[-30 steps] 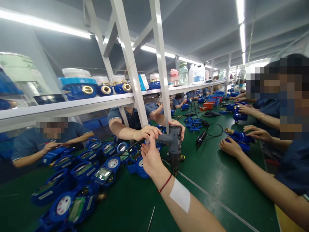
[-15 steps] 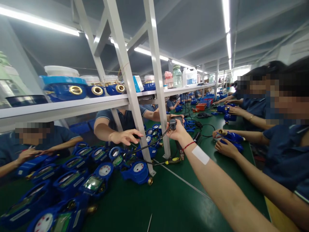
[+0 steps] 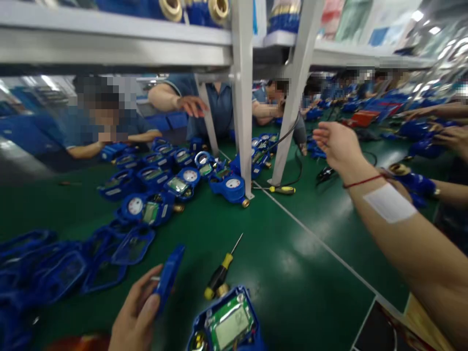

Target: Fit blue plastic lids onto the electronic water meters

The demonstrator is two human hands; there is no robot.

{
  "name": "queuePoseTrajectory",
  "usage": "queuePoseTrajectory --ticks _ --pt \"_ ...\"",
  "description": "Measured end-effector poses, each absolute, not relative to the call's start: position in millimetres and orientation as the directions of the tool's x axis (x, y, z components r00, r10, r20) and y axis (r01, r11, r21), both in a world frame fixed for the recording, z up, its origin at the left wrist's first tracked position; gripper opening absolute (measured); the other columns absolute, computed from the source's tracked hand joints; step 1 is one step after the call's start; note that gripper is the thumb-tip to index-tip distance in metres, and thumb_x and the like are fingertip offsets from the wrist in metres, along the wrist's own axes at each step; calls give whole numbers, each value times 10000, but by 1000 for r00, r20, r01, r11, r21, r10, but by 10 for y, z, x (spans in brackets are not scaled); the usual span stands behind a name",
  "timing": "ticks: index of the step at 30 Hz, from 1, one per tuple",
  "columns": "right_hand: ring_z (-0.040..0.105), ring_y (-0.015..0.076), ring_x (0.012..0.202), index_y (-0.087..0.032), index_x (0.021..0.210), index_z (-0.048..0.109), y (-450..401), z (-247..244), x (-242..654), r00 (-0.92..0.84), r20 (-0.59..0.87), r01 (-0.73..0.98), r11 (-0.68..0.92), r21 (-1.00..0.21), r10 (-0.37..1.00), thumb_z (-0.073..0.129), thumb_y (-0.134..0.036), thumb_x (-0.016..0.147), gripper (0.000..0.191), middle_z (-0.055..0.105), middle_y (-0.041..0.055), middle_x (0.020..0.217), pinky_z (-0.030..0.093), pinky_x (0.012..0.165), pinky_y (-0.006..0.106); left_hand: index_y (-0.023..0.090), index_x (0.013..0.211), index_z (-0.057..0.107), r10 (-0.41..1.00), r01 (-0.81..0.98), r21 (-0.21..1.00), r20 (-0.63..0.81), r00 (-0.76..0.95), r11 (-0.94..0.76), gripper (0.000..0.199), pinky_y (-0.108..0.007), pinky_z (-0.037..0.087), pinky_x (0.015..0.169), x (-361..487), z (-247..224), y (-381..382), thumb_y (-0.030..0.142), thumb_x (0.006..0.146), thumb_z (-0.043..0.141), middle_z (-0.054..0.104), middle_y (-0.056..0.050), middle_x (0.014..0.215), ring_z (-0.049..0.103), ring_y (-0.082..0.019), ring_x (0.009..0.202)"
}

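My left hand (image 3: 135, 312), at the lower middle, is closed on a flat blue plastic cover (image 3: 170, 278), gripped between thumb and fingers and tilted on edge. My right hand (image 3: 340, 144) reaches far forward at the right, fingers loosely bent and apart, with nothing visible in them. Just beyond it, a dark grey hand tool (image 3: 300, 134) with a black cable points downward near a co-worker's arm. Close to me lies an opened blue water meter (image 3: 234, 321) with a green circuit board and display. Beside it rests a yellow-black screwdriver (image 3: 219, 275).
Loose blue cover frames (image 3: 106, 263) pile up at the left. Several blue meters (image 3: 146, 207) stand behind them. White shelf posts (image 3: 242, 97) rise from the green table (image 3: 285, 263), near a second screwdriver (image 3: 283, 190). Co-workers sit opposite and at the right.
My right hand has let go of the dark grey tool, which is now beyond it. My left hand has come into view with the blue cover. The view has tilted down.
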State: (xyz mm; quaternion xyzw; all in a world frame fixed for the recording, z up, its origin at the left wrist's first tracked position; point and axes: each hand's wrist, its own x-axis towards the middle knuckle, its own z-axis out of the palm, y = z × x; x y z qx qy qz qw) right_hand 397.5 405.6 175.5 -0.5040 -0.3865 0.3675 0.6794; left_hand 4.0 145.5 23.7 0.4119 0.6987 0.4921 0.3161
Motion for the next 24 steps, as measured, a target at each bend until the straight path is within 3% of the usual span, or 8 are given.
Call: queuePoseTrajectory --ticks 4,7,11,16,24 --pt "611 93 812 -180 937 662 3282 1217 3588 136 238 4 240 -971 962 573 -197 851 125 653 3 833 442 692 193 187 1294 471 944 375 925 61 -325 70 603 -244 525 877 74 372 1322 545 818 566 640 -93 1154 615 -233 1086" --pt "616 154 912 -220 985 660 2667 806 3273 -163 137 83 152 -985 977 631 -277 825 172 669 23 946 476 785 270 219 1312 436 973 550 834 169 -158 -55 618 -227 547 834 205 513 1172 529 804 600 617 -91 1209 622 -225 1081" --pt "615 184 945 -230 1082 615 2135 403 2958 -369 -23 139 30 -990 929 589 -294 863 230 645 53 1082 488 844 339 226 1241 470 953 724 642 295 69 -251 631 -258 556 839 350 613 1024 576 746 648 629 -81 1158 646 -212 1012" --pt "611 210 996 -229 1105 595 1835 151 2745 -492 -136 122 -87 -989 860 514 -352 913 242 642 63 1110 481 895 381 183 1220 467 926 812 483 334 176 -329 635 -333 534 895 499 615 1005 519 725 680 616 -115 1154 606 -235 1070" --pt "589 212 1025 -248 1112 583 1720 58 2696 -469 -178 77 -161 -984 865 467 -389 941 250 635 46 1100 454 896 370 151 1178 479 908 827 426 357 218 -366 547 -333 566 818 594 602 1066 408 725 648 630 -130 1097 626 -226 1014"
